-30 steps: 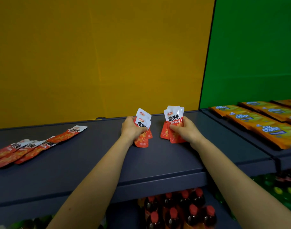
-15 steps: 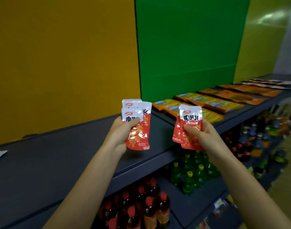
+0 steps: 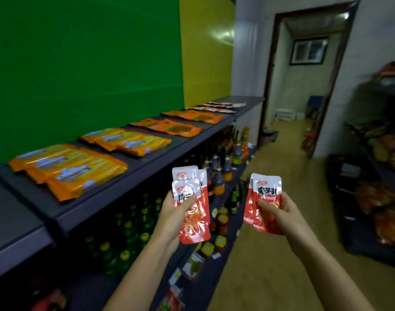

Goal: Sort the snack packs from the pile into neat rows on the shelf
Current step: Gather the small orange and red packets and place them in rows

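Since the earlier frame, the left hand [image 3: 173,213] and right hand [image 3: 281,213] have swung right, off the shelf [image 3: 142,167] top and out over the aisle. The left hand grips a fanned stack of red-and-white snack packs [image 3: 194,223], thumb curled across the front pack. The right hand grips a second stack [image 3: 265,196] the same way. Both stacks are held upright in the air, near the shelf front edge and not touching it. On the shelf, left and far, orange packs [image 3: 68,168] lie in rows.

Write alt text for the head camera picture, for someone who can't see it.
The left hand and right hand each hold a few red-and-white foil snack packs before a dark grey shelf. Rows of flat orange packs lie on it; bottles stand below.
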The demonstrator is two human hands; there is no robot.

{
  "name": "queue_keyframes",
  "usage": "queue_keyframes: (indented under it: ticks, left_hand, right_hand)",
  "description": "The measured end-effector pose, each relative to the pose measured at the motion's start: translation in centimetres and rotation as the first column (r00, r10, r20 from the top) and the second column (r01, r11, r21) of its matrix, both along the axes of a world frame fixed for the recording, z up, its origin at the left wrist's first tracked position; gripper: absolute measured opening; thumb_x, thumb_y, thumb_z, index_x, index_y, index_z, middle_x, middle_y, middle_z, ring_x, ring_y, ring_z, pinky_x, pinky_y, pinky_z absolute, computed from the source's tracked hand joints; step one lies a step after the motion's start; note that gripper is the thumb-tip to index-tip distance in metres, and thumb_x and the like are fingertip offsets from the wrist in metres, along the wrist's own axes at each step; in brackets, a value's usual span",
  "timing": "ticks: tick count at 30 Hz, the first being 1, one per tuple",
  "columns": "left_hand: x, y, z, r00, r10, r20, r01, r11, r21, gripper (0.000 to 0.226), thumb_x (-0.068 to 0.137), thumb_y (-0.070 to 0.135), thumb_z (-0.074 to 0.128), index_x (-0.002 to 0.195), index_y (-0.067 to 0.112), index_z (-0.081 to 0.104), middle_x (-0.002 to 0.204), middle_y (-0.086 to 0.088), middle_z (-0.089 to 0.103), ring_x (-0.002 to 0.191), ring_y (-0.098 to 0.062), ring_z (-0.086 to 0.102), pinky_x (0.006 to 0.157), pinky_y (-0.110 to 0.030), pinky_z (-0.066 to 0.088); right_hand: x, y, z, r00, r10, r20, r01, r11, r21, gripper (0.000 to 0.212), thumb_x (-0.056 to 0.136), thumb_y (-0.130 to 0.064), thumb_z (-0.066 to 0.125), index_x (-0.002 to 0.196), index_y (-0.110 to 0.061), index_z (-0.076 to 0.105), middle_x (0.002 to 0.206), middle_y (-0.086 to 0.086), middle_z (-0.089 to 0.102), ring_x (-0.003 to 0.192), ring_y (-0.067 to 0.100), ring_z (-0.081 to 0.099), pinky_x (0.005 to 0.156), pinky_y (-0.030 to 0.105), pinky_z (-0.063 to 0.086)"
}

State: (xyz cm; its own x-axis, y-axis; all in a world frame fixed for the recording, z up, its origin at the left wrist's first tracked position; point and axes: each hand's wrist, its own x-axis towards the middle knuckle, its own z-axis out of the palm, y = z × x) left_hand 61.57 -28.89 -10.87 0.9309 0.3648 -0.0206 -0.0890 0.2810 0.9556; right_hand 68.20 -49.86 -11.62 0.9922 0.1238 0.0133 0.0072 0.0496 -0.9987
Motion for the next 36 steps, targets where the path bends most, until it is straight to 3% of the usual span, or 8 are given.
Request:
queue_keyframes:
  ticks: [7, 10, 14, 18, 24, 27, 36]
  left_hand:
    - [9.9, -6.8, -4.8, 0.979, -0.117, -0.167, 0.116, 0.993, -0.014, 0.025, 0.088, 0.009, 0.058, 0.113, 0.012, 0.059, 0.1, -0.009, 0.069, 0.081, -0.024, 0.066, 0.07, -0.035, 0.052]
    - [14.0, -9.0, -5.9, 0.962, -0.177, -0.209, 0.178, 0.984, -0.015, 0.02, 0.089, 0.008, 0.057, 0.107, 0.016, 0.06, 0.094, -0.007, 0.069, 0.075, -0.022, 0.066, 0.063, -0.031, 0.051]
    - [21.3, -11.3, -6.7, 0.941, -0.242, -0.236, 0.244, 0.969, -0.021, 0.02, 0.089, 0.005, 0.055, 0.108, 0.01, 0.06, 0.085, -0.007, 0.069, 0.059, -0.014, 0.069, 0.051, -0.024, 0.053]
    - [30.3, -12.7, -6.0, 0.935, -0.276, -0.221, 0.281, 0.96, -0.009, 0.016, 0.088, 0.007, 0.056, 0.103, 0.012, 0.06, 0.083, -0.006, 0.069, 0.056, -0.013, 0.068, 0.052, -0.025, 0.053]
    - [43.9, -15.0, -4.0, 0.936, -0.302, -0.183, 0.31, 0.951, 0.016, 0.017, 0.089, 0.008, 0.055, 0.104, 0.015, 0.059, 0.086, -0.006, 0.068, 0.067, -0.02, 0.065, 0.06, -0.031, 0.05]
    - [49.2, -17.2, -4.7, 0.923, -0.322, -0.212, 0.33, 0.944, 0.004, 0.016, 0.088, 0.006, 0.055, 0.1, 0.016, 0.06, 0.082, -0.007, 0.068, 0.063, -0.019, 0.065, 0.057, -0.029, 0.051]
    - [62.5, -22.7, -7.4, 0.905, -0.294, -0.307, 0.319, 0.947, 0.035, 0.015, 0.088, 0.005, 0.056, 0.097, 0.016, 0.061, 0.082, -0.007, 0.07, 0.061, -0.017, 0.066, 0.054, -0.026, 0.049]
  right_hand:
    - [5.0, -9.7, -4.7, 0.981, -0.175, -0.089, 0.172, 0.984, -0.036, 0.027, 0.088, -0.008, 0.059, 0.114, -0.011, 0.054, 0.092, 0.004, 0.066, 0.074, 0.015, 0.061, 0.056, 0.021, 0.051]
    - [7.5, -11.6, -6.6, 0.966, -0.216, -0.142, 0.213, 0.976, -0.037, 0.026, 0.087, -0.007, 0.059, 0.113, -0.01, 0.055, 0.09, 0.004, 0.067, 0.073, 0.015, 0.062, 0.049, 0.013, 0.049]
    - [13.7, -13.8, -7.8, 0.951, -0.252, -0.178, 0.243, 0.967, -0.073, 0.027, 0.087, -0.008, 0.06, 0.114, -0.008, 0.055, 0.092, 0.005, 0.068, 0.075, 0.016, 0.064, 0.062, 0.023, 0.051]
    - [22.7, -15.5, -6.3, 0.949, -0.291, -0.126, 0.283, 0.956, -0.076, 0.027, 0.087, -0.01, 0.061, 0.114, -0.01, 0.055, 0.095, 0.005, 0.067, 0.079, 0.017, 0.064, 0.067, 0.026, 0.05]
    - [35.0, -17.7, -3.8, 0.94, -0.331, -0.079, 0.33, 0.944, -0.03, 0.024, 0.089, -0.012, 0.059, 0.112, -0.014, 0.055, 0.092, 0.001, 0.067, 0.075, 0.013, 0.063, 0.058, 0.02, 0.049]
    - [39.9, -19.0, -4.1, 0.929, -0.355, -0.1, 0.356, 0.934, -0.013, 0.023, 0.089, -0.013, 0.059, 0.111, -0.015, 0.054, 0.092, 0.001, 0.067, 0.074, 0.013, 0.063, 0.052, 0.014, 0.05]
    - [54.1, -23.6, -7.7, 0.946, -0.271, -0.177, 0.268, 0.962, -0.045, 0.025, 0.087, -0.016, 0.062, 0.112, -0.014, 0.055, 0.097, 0.003, 0.069, 0.08, 0.016, 0.065, 0.068, 0.025, 0.051]
